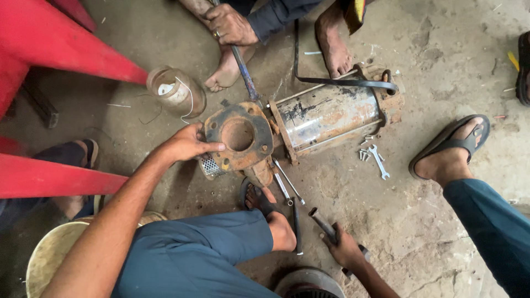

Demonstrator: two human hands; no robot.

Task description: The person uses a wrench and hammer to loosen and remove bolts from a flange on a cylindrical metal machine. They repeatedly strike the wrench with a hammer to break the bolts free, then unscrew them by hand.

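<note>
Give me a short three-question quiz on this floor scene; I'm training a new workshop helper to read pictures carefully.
1. True or false: the left hand rests on the rusty flange.
2. What does the right hand grip? A) a spanner B) a dark metal rod C) a jar
3. Fill in: the small spanner lies on the floor beside a few loose ____.

Key
1. True: the fingers lie on the flange's left rim.
2. B: the rod points up toward the pump body; the jar stands apart, untouched.
3. Bolts, lying just right of the pump body.
</note>
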